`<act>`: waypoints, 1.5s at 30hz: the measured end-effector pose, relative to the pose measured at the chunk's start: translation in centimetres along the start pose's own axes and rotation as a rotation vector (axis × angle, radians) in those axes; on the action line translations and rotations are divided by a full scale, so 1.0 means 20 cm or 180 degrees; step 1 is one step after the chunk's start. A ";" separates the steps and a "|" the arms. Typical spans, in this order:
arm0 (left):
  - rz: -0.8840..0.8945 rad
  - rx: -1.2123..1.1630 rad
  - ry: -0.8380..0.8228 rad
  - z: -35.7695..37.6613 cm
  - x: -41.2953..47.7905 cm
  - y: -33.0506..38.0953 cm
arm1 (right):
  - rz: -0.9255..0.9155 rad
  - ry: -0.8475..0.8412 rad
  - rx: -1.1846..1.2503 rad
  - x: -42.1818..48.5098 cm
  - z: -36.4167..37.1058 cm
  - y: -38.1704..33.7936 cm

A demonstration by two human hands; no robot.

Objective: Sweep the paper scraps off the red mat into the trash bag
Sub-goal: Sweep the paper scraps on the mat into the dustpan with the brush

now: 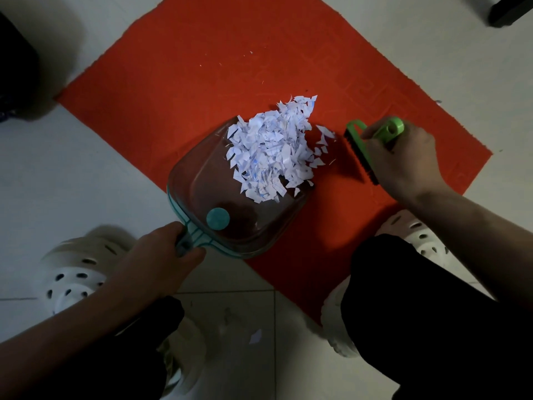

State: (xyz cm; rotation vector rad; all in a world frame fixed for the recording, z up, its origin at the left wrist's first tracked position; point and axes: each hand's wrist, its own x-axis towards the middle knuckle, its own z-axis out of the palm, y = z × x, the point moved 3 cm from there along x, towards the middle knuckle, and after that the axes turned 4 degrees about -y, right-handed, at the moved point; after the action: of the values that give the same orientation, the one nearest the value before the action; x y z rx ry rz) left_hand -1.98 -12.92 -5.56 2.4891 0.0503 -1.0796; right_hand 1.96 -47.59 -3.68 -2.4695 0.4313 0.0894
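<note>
A red mat (pixel 178 82) lies on the tiled floor. A clear dustpan (pixel 207 197) with a teal rim rests on the mat's near edge, and my left hand (pixel 158 255) grips its teal handle. A heap of white paper scraps (pixel 271 148) covers the dustpan's front lip and spills onto the mat. Just right of the heap, my right hand (pixel 401 157) holds a green hand brush (pixel 360 145) with dark bristles set down on the mat. A few tiny scraps (pixel 222 63) lie scattered further up the mat.
A dark bag-like object (pixel 14 67) sits at the far left edge. A dark furniture foot (pixel 510 10) stands at the top right. My white clogs (pixel 78 272) and dark trouser legs fill the near floor. One loose scrap (pixel 256 336) lies on the tiles between my feet.
</note>
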 end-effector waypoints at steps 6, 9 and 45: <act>0.0046 0.0013 0.0003 0.01 0.01 0.02 | -0.0005 -0.0303 -0.0016 0.01 0.14 -0.05; 0.0017 -0.0048 -0.0050 0.01 0.01 0.01 | -0.0191 -0.0503 0.0125 -0.02 0.18 -0.15; 0.0054 -0.0083 -0.0037 0.01 0.02 0.00 | -0.0217 -0.0485 0.0344 -0.06 0.19 -0.19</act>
State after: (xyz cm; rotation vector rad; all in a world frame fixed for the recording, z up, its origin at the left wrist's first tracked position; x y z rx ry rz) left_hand -1.94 -13.05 -5.93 2.4556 0.0395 -1.0797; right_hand 2.14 -42.23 -4.33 -2.3487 0.2790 0.2191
